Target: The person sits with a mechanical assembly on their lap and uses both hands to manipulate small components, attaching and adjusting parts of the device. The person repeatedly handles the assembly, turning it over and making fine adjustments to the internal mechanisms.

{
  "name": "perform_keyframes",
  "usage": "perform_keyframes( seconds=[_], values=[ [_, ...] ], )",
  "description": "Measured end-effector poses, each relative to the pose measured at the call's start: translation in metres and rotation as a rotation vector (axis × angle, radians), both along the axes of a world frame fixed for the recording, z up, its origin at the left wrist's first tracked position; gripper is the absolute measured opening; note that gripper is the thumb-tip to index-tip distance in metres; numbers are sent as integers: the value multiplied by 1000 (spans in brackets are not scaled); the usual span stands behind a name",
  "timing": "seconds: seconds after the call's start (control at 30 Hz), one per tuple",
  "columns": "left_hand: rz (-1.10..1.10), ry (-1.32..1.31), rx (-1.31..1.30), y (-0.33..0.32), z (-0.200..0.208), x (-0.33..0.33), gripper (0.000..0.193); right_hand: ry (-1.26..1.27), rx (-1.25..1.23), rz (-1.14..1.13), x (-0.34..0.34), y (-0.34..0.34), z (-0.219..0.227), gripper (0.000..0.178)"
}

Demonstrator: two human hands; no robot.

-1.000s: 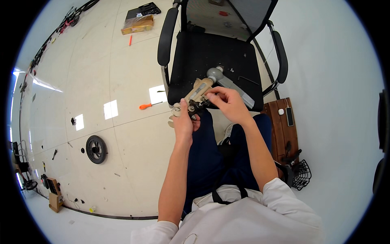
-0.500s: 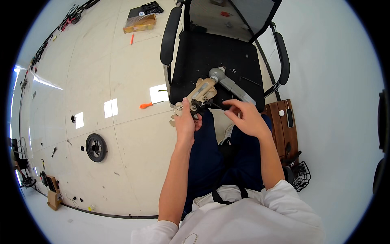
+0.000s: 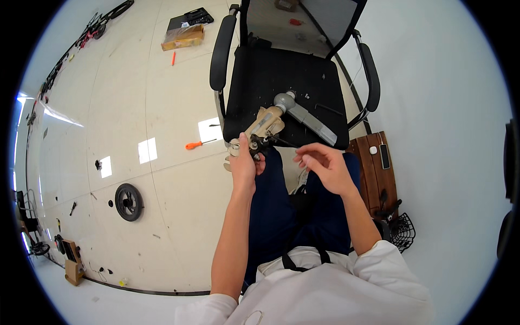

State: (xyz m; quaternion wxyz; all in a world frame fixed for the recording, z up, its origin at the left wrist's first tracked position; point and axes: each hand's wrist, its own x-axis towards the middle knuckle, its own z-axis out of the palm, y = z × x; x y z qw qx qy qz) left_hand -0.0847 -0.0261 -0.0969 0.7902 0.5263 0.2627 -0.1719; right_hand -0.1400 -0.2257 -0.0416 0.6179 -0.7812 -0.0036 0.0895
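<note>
beige part (image 3: 264,123) with grey ball-ended tube (image 3: 303,112) | black chair seat (image 3: 281,76) | orange-handled screwdriver (image 3: 196,144) | cream floor (image 3: 135,97) — glossy white glare patches | dark blue trousers (image 3: 276,211) | white shirt (image 3: 346,292) | brown wooden box (image 3: 374,173) | black wheel (image 3: 129,202)

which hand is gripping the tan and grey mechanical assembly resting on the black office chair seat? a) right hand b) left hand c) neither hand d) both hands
b: the left hand grips the near end of the tan and grey mechanical assembly at the front edge of the black office chair seat, while the right hand hovers apart from it with its fingers loosely curled, holding nothing visible.
</note>
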Motion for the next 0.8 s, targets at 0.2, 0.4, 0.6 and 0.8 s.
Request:
perform_keyframes(
  seconds=[0.2,0.4,0.6,0.8],
  values=[
    [-8,33,5,1,2,0,50,-178,-347,-168,23,1,-13,29],
    [15,53,11,2,2,-7,52,79,-24,319,-34,27,31,32],
    [22,-3,8,1,4,1,52,115,396,319,-65,21,43,28],
    [16,25,4,2,-2,-1,51,42,270,-220,-13,-19,-13,32]
  ],
)
